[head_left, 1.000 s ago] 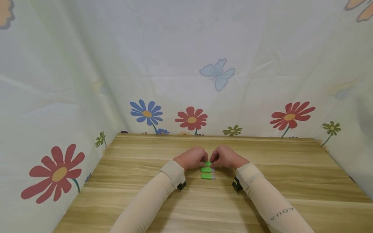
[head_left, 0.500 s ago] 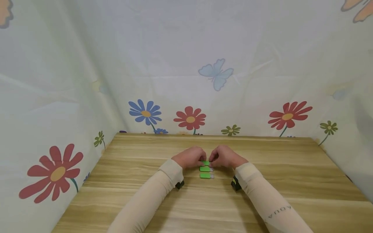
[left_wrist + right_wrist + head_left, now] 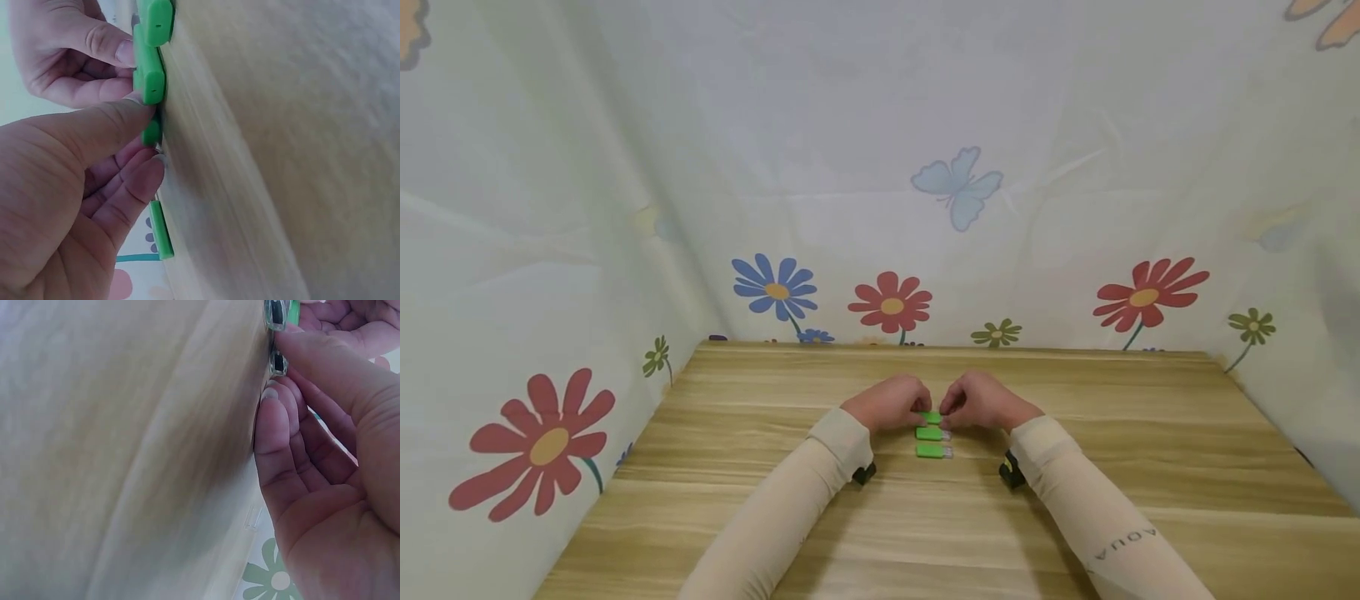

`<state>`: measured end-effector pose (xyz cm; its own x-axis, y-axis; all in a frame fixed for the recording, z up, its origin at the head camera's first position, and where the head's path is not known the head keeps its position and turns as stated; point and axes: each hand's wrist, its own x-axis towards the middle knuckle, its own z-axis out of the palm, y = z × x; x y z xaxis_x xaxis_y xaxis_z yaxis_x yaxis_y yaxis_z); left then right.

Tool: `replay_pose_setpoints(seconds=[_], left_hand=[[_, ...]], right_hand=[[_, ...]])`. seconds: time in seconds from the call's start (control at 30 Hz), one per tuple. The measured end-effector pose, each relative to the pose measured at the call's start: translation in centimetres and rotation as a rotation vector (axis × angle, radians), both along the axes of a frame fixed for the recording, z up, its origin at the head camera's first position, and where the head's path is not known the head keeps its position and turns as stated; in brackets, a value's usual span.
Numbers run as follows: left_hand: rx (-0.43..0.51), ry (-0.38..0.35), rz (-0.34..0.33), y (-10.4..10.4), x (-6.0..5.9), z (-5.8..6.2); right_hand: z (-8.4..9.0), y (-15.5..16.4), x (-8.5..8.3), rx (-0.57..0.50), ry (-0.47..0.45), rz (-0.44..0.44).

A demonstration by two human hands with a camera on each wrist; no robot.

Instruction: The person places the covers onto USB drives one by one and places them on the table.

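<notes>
Both hands meet mid-table [image 3: 1075, 467] over three green USB sticks in a row, left hand [image 3: 886, 405] and right hand [image 3: 983, 403] pinching the farthest stick [image 3: 932, 417] at its ends with curled fingers; likely aligning it, next needing a gentle release.

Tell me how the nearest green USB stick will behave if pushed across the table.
The nearest green USB stick looks like a flat, hard plastic slab, so it would probably slide, not roll. It is small, so likely light. The smooth wooden table suggests little friction; it may skid or spin.
</notes>
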<state>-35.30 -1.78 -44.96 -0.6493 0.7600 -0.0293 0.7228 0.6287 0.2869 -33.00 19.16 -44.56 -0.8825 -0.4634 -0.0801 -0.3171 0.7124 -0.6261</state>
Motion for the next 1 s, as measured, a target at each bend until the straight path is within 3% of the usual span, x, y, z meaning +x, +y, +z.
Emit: replay_pose_setpoints(seconds=[0.27, 0.53, 0.7, 0.83, 1.0], left_hand=[[0.009, 0.001, 0.009, -0.7, -0.2, 0.0], [0.039, -0.082, 0.126, -2.3, -0.6, 0.7], [0.062, 0.049, 0.115, -3.0, -2.1, 0.6], [0.011, 0.158, 0.117, -3.5, -2.6, 0.9], [-0.073, 0.176, 0.145, -3.4, -3.0, 1.2]], right_hand=[[0.1, 0.4, -0.1, -0.02, -0.036, -0.005], [0.2, 0.7, -0.1, -0.032, -0.053, -0.015], [1.1, 1.3, -0.4, -0.057, 0.021, -0.045], [1.9, 2.4, -1.1, -0.056, 0.158, -0.065], [1.9, 4.2, -2.0, 0.017, 0.294, -0.059]])
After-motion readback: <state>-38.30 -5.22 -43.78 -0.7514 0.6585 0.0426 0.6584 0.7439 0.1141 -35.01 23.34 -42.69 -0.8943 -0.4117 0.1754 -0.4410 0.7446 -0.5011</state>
